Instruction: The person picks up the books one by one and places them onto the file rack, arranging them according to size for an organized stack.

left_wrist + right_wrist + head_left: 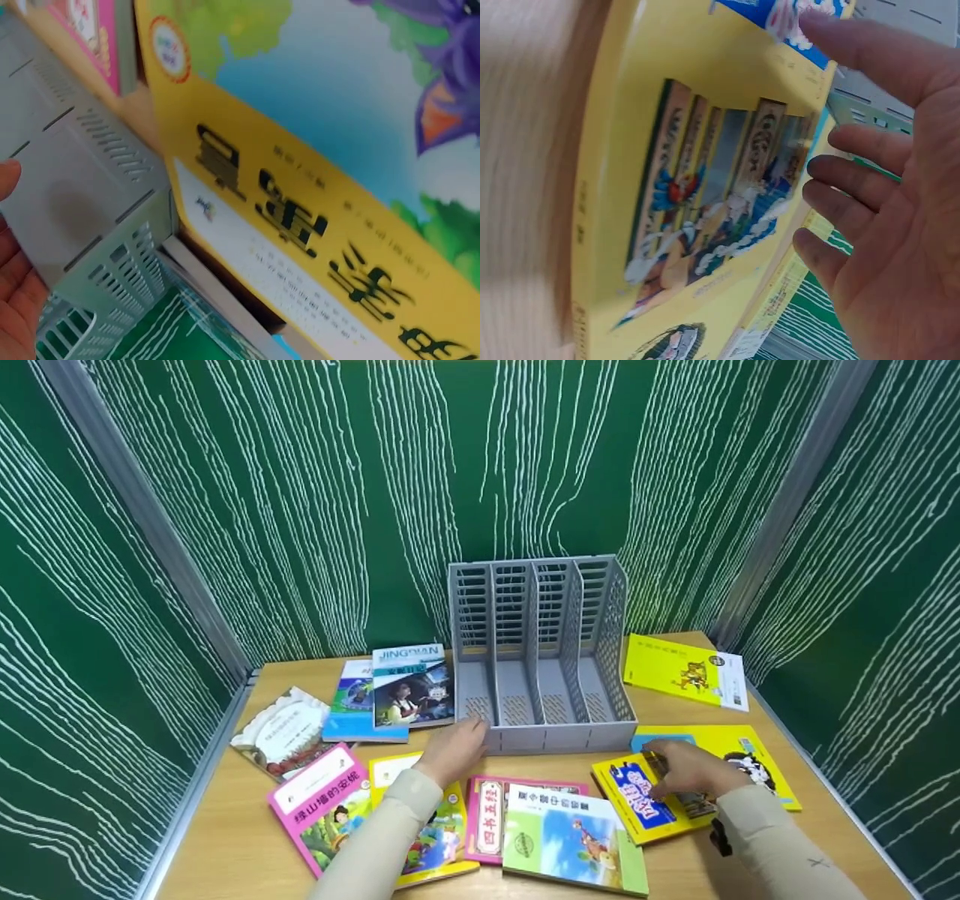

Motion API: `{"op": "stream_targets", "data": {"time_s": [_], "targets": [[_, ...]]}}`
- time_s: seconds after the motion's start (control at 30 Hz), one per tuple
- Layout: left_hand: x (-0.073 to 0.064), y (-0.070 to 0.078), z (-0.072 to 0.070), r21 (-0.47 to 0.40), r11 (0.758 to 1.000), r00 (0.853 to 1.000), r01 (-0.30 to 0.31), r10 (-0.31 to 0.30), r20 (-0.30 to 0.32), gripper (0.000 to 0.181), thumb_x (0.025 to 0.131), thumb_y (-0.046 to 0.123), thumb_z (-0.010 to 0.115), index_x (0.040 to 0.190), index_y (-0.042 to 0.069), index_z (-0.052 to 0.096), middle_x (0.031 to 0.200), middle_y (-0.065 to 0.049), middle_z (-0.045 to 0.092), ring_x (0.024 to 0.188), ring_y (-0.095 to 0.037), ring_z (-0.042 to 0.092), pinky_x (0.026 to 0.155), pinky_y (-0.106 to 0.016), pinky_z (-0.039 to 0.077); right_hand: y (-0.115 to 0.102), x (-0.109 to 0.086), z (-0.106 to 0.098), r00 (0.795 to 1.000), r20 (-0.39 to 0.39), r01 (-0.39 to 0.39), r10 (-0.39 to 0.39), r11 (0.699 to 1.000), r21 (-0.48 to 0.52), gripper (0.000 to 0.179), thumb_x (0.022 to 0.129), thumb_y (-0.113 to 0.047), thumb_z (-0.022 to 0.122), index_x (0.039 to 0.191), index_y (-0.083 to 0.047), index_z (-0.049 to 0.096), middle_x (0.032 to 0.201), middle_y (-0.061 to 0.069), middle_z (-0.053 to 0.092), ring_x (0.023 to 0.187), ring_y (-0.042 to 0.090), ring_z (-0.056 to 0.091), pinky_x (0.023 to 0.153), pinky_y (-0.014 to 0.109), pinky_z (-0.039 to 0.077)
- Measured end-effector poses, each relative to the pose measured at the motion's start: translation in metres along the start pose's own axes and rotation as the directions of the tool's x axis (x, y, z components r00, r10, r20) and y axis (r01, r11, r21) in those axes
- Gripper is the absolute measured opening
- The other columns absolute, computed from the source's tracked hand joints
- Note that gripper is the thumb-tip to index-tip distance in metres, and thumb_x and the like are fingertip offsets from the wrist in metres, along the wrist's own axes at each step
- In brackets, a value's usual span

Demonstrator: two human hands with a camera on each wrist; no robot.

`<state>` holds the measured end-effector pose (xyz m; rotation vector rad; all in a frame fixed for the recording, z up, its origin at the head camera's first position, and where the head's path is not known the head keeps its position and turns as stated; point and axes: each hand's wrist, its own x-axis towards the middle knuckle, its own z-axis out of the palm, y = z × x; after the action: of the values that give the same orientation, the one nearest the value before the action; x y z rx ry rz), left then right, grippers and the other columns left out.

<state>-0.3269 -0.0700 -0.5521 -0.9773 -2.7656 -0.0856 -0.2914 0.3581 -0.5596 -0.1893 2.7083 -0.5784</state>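
A grey four-slot magazine rack (541, 739) stands at mid-table, its slots facing forward. My left hand (457, 750) is at the rack's front left corner, fingertips at the lower edge. In the left wrist view, only part of that hand (19, 300) shows, beside the rack's grey front panel (82, 180). My right hand (694, 769) is over a yellow book with a blue title patch (637, 795). In the right wrist view, its thumb lies over the blue patch and the other fingers spread near the book's edge (727, 37).
Left of the rack lie a JINGDIAN book (412, 690), a blue book (360, 720) and a white-covered book (289, 735). In front are a pink book (322, 802), a yellow one (390, 780), a red one (484, 817) and a green one (574, 840). Yellow books (675, 667) also lie right.
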Motion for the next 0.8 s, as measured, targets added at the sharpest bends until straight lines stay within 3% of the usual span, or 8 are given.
{"op": "stream_targets", "data": {"time_s": [0.2,0.4,0.63,0.8], "targets": [[0.004,0.003,0.007,0.048,0.998,0.999,0.033,-0.033,-0.015,0.033,0.096,0.003,0.074,0.13,0.002,0.07,0.122,-0.012,0.078,0.112,-0.026,0.077,0.103,-0.035,0.063,-0.002,0.001,0.003,1.0,0.015,0.001,-0.002,1.0,0.015,0.093,0.08,-0.026,0.095,0.158,0.001,0.052,0.161,0.029,0.052,0.147,0.054,0.048,0.122,0.075,0.035],[0.009,0.006,0.009,0.047,0.996,0.995,0.076,-0.073,-0.062,0.024,0.097,-0.002,0.07,0.12,0.005,0.076,0.112,-0.009,0.082,0.1,-0.025,0.079,0.093,-0.036,0.066,-0.005,0.007,-0.002,0.999,0.044,-0.014,0.015,1.0,-0.024,0.091,0.076,-0.029,0.099,0.154,-0.005,0.058,0.159,0.028,0.052,0.141,0.053,0.051,0.12,0.076,0.037],[0.014,0.008,0.006,-0.003,0.995,0.993,0.102,-0.102,-0.051,0.019,0.101,0.002,0.065,0.111,0.008,0.08,0.101,-0.007,0.082,0.09,-0.023,0.079,0.083,-0.035,0.067,-0.006,0.011,-0.007,0.997,0.058,-0.041,0.045,0.997,-0.063,0.086,0.071,-0.032,0.103,0.145,-0.009,0.065,0.138,0.015,0.064,0.117,0.036,0.06,0.114,0.072,0.046],[0.013,0.007,0.007,0.001,0.994,0.993,0.105,-0.105,-0.058,0.018,0.101,0.001,0.064,0.108,0.008,0.08,0.098,-0.007,0.081,0.088,-0.023,0.078,0.082,-0.035,0.067,-0.003,0.012,-0.007,0.994,0.076,-0.079,0.084,0.995,-0.065,0.081,0.069,-0.039,0.103,0.136,-0.012,0.066,0.128,0.013,0.068,0.11,0.034,0.059,0.11,0.071,0.049]]}}
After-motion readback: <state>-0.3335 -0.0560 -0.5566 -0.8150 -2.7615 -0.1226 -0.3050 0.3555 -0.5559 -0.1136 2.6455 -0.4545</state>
